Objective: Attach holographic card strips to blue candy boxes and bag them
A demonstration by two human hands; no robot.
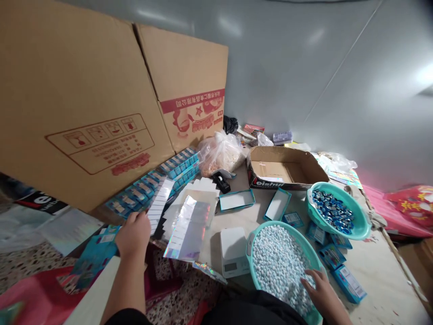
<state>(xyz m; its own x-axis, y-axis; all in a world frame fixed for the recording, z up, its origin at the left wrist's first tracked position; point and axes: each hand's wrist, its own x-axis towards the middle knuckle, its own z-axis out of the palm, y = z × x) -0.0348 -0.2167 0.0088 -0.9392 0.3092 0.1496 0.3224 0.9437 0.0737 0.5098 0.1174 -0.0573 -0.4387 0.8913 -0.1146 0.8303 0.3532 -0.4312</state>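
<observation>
My right hand (323, 291) reaches over the near right rim of a turquoise basin (251, 253). Its thumb and fingers are apart, at the surface of small white and pale-blue pellets (279, 259) filling the basin. Off to the left, my left hand (134, 232) is closed, with fingers curled down and their tips hidden. Anything held there cannot be made out. Beside it lie a striped white sheet (160, 203) and blue printed card pieces (96, 255). Rows of small blue boxes (135, 194) stand just beyond. A white digital scale (233, 248) sits left of the basin.
Another turquoise basin (365, 228) holds shiny blue pebbles. Small blue boxes (348, 282) lie between the basins and the table's right side. Two shallow trays (237, 200), an open carton (287, 167) and a tied plastic bag (221, 155) stand farther back. A large cardboard box (77, 90) rises at left.
</observation>
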